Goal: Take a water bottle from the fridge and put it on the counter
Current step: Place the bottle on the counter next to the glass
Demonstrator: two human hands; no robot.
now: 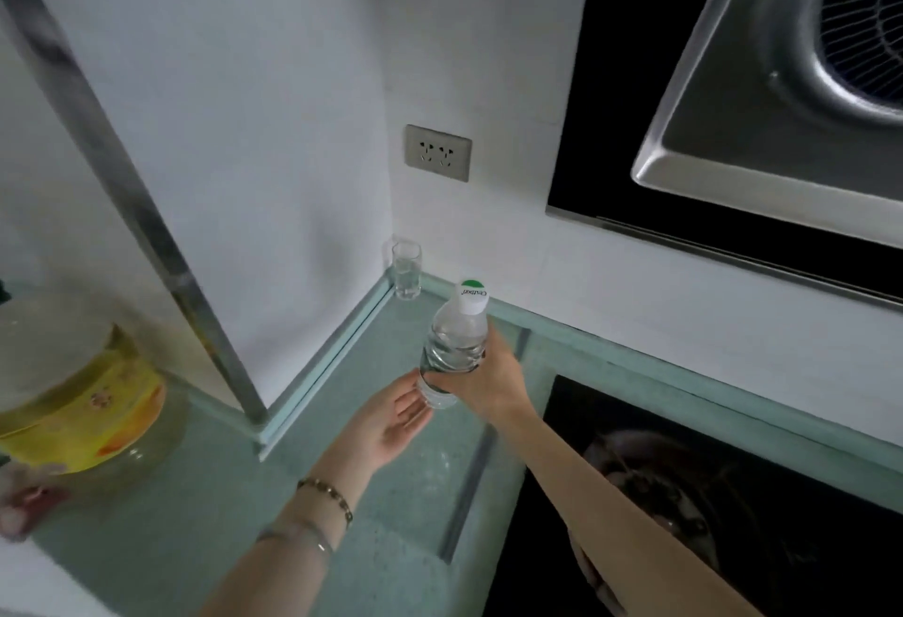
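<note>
over counter (391, 484), water bottle (454, 347) near upright, cap up, r hand (488, 384) gripping it, l hand (391, 421) open, empty

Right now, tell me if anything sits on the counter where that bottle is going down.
Nothing visible does. The right hand holds the water bottle upright over bare counter. The open left hand sits beside its base, not under it. The drinking glass stands apart in the corner behind.

Bottle held over the counter

The right hand (481, 384) gripped the water bottle (452, 347) upright at the counter (342, 494); the left hand (391, 421) lay open-palmed just beside it, a glass (406, 269) behind the bottle.
</note>
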